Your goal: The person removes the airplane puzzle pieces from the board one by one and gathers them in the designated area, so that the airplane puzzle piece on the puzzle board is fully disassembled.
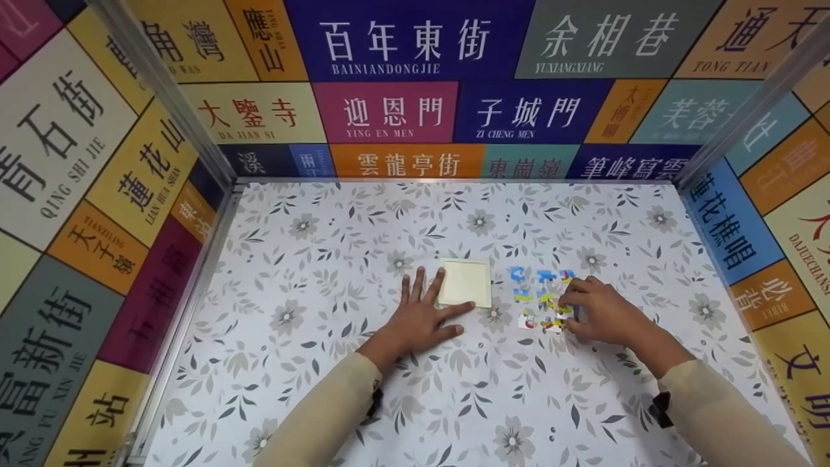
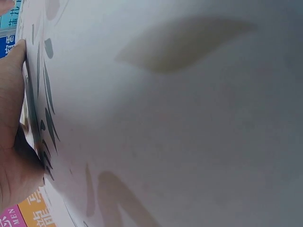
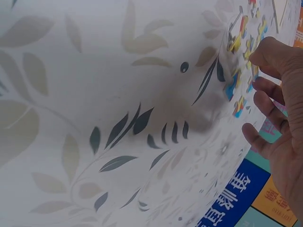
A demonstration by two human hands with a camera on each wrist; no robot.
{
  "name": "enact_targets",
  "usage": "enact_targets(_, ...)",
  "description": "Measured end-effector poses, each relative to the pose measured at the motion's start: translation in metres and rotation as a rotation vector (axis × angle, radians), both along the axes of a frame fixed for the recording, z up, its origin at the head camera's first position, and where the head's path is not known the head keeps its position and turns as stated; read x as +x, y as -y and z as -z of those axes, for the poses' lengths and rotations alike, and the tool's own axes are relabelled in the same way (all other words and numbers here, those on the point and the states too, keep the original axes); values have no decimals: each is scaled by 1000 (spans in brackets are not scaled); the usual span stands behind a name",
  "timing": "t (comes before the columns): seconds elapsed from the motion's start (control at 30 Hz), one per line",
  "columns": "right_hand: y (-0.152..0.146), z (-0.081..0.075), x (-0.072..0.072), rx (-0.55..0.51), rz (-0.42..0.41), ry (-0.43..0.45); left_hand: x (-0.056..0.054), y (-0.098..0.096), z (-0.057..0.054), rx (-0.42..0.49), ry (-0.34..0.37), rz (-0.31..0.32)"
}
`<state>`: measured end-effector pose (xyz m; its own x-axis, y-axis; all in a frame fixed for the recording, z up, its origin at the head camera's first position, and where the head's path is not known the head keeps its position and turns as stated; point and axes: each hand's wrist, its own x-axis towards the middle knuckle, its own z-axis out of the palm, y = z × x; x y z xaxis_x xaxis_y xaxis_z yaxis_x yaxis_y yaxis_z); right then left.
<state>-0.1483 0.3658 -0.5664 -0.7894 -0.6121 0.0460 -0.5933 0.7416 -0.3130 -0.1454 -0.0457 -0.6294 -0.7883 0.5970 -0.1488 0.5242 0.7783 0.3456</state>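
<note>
A shallow cream square puzzle tray (image 1: 465,283) lies on the table. My left hand (image 1: 417,318) rests flat beside it with fingers spread, the fingertips touching its left and lower edges. In the left wrist view only part of the left hand (image 2: 14,127) shows. To the tray's right, several small jigsaw pieces (image 1: 526,320) in blue, yellow, red and white are laid in rough rows. My right hand (image 1: 603,311) is at their right side, thumb and forefinger bent around a puzzle piece (image 1: 559,309), which they partly hide. The right wrist view shows the right hand's (image 3: 279,99) other fingers loosely bent.
A white tabletop covering (image 1: 337,311) printed with grey leaves and flowers lies under everything. Upright panels with coloured street-name signs (image 1: 392,110) stand at the back and both sides.
</note>
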Motion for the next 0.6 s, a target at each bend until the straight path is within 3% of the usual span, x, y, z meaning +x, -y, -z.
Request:
enact_targets(0.37,-20,0,18,11,-6,35,1,3,-3,22,16,9)
enact_targets(0.6,-18,5,20,37,-44,43,0,1,-2,33,13,10)
